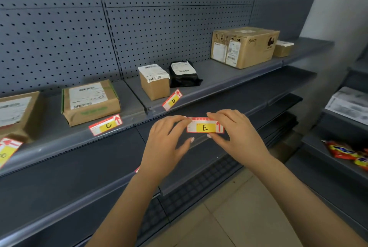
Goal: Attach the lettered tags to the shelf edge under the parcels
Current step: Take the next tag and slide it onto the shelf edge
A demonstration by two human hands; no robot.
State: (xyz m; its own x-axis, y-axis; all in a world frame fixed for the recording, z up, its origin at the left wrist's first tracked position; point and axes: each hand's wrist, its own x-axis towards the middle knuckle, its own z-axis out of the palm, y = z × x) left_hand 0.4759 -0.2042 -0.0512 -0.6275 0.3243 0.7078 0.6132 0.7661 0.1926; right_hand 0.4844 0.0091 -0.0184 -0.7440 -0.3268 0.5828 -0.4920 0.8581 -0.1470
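Nearest the camera, both bare forearms reach forward and meet on a red-bordered paper tag with a yellow panel lettered E (205, 127). The left hand (166, 141) pinches its left end, the right hand (237, 133) its right end, each grip narrow and closed on the paper. That tag's long axis runs level, left to right, roughly along the grey metal shelf edge (199, 98) just beyond it, but held clear of it.

Beyond the E tag and to the left, a matching tag lettered D (172, 100) already sits on that edge under a small brown cardboard parcel (154, 82); further left is tag C (105, 125). The black plastic-wrapped parcel (184, 74), beyond and slightly left of the E tag, has bare edge below it, so the coming move is likely forward and up. Neither hand is clearly nearer.

The perforated grey back panel (159, 17) closes the room behind.
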